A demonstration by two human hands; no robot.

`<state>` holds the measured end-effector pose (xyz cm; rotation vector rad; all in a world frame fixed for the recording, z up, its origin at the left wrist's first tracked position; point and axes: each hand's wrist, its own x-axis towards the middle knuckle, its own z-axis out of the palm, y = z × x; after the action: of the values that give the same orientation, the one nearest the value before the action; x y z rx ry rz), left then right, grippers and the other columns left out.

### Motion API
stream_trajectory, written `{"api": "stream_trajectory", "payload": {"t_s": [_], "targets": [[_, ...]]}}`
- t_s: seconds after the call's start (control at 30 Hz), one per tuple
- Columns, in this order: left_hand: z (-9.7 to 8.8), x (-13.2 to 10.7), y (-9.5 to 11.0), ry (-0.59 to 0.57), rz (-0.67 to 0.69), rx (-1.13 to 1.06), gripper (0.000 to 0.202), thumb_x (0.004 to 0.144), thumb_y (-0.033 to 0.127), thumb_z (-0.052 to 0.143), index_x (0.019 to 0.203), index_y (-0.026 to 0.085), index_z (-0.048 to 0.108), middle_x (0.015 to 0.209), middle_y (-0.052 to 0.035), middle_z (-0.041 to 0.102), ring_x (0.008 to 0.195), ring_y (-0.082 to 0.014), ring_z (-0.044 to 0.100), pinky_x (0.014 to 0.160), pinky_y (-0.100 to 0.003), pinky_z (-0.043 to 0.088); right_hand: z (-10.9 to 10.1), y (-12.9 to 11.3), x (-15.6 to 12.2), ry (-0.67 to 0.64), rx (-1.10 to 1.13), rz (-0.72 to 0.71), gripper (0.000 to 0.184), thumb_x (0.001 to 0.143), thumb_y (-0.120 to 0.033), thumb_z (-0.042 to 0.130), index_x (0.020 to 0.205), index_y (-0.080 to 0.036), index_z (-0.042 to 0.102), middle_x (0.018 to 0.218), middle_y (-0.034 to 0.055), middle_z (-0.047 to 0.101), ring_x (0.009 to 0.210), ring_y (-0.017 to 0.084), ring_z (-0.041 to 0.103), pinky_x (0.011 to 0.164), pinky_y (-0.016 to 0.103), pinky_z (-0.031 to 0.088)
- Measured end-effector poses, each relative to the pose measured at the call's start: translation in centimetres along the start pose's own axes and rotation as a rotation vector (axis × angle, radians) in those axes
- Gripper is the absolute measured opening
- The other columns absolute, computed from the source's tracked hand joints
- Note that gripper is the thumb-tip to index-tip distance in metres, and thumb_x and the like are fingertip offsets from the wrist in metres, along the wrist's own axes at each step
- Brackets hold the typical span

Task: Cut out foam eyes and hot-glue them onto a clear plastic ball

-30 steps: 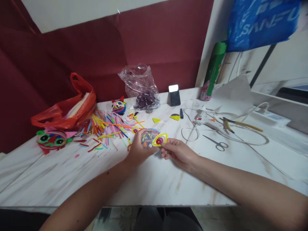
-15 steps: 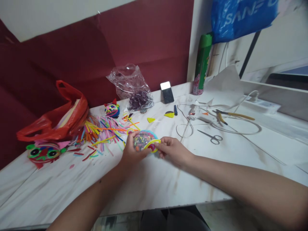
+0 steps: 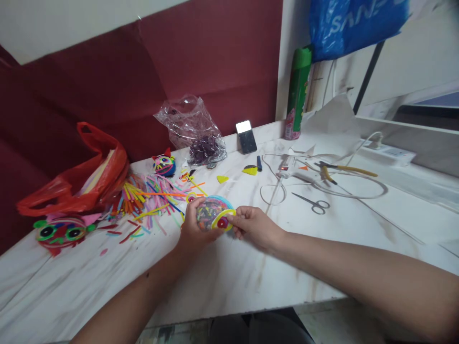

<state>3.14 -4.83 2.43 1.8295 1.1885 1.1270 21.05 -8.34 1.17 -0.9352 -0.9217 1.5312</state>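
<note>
My left hand (image 3: 192, 227) is wrapped round the side of a clear round container (image 3: 211, 210) filled with bits of many colours, with blue strands along its upper edge. My right hand (image 3: 256, 227) pinches the rim of a yellow ring with a red centre (image 3: 223, 222), which looks like a pipe-cleaner eye. That ring lies against the container's near right side, by my left thumb. A similar yellow ring (image 3: 191, 197) shows just beyond my left fingers. Whether it is fixed to the container I cannot tell.
Pipe cleaners (image 3: 154, 193) and a red bag (image 3: 103, 179) lie left, near two decorated faces (image 3: 59, 232) (image 3: 164, 164). Yellow triangles (image 3: 222, 178) lie beyond the hands. Scissors (image 3: 311, 203), a glue gun (image 3: 289, 167) with a looping cord and pliers (image 3: 346, 169) are right.
The view has shifted slightly, moving the scene a little left. The ring has turned a little, so more of its red centre shows. Both hands keep their hold.
</note>
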Motion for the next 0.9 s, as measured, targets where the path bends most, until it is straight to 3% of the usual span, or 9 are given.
{"api": "stream_trajectory", "payload": {"t_s": [0.3, 0.47, 0.7, 0.77, 0.9], "targets": [[0.6, -0.1, -0.9, -0.039, 0.043, -0.096, 0.11, 0.047, 0.037, 0.086, 0.139, 0.022, 0.028, 0.146, -0.016, 0.033, 0.131, -0.0371, 0.04, 0.104, -0.046, 0.042, -0.4, 0.2, 0.0, 0.022, 0.082, 0.022, 0.047, 0.054, -0.048, 0.085, 0.058, -0.018, 0.05, 0.047, -0.0041, 0.059, 0.04, 0.006, 0.047, 0.045, 0.022, 0.035], [0.9, -0.4, -0.9, -0.001, 0.107, -0.04, 0.106, 0.048, 0.036, 0.087, 0.138, 0.021, 0.033, 0.143, -0.0164, 0.039, 0.134, -0.0366, 0.037, 0.11, -0.049, 0.032, -0.5, -0.3, -0.4, 0.013, 0.06, 0.027, 0.044, 0.056, -0.047, 0.085, 0.058, -0.016, 0.054, 0.051, -0.0027, 0.061, 0.043, 0.006, 0.047, 0.047, 0.022, 0.035], [0.6, -0.9, -0.7, -0.05, 0.131, -0.046, 0.112, 0.046, 0.044, 0.088, 0.14, 0.019, 0.032, 0.144, -0.0188, 0.039, 0.131, -0.0382, 0.04, 0.109, -0.051, 0.033, -0.3, -0.5, -0.7, 0.094, 0.017, 0.011, 0.043, 0.056, -0.048, 0.085, 0.057, -0.017, 0.055, 0.049, -0.0023, 0.06, 0.045, 0.007, 0.049, 0.051, 0.022, 0.037], [0.2, -0.5, -0.6, -0.07, 0.103, -0.151, 0.106, 0.054, 0.054, 0.081, 0.14, 0.018, 0.032, 0.143, -0.02, 0.04, 0.132, -0.0373, 0.04, 0.108, -0.049, 0.034, -0.4, -0.5, -0.6, 0.105, 0.019, 0.013, 0.043, 0.055, -0.048, 0.086, 0.056, -0.016, 0.056, 0.049, -0.0019, 0.059, 0.046, 0.007, 0.05, 0.052, 0.021, 0.038], [-0.5, 0.7, -0.5, 0.009, -0.043, -0.407, 0.067, 0.084, 0.066, 0.041, 0.13, 0.017, 0.041, 0.124, -0.018, 0.061, 0.12, -0.0306, 0.054, 0.103, -0.048, 0.037, -0.7, -0.3, -0.4, 0.115, 0.045, 0.029, 0.042, 0.053, -0.046, 0.088, 0.054, -0.016, 0.058, 0.049, -0.0019, 0.059, 0.046, 0.007, 0.05, 0.05, 0.02, 0.039]]}}
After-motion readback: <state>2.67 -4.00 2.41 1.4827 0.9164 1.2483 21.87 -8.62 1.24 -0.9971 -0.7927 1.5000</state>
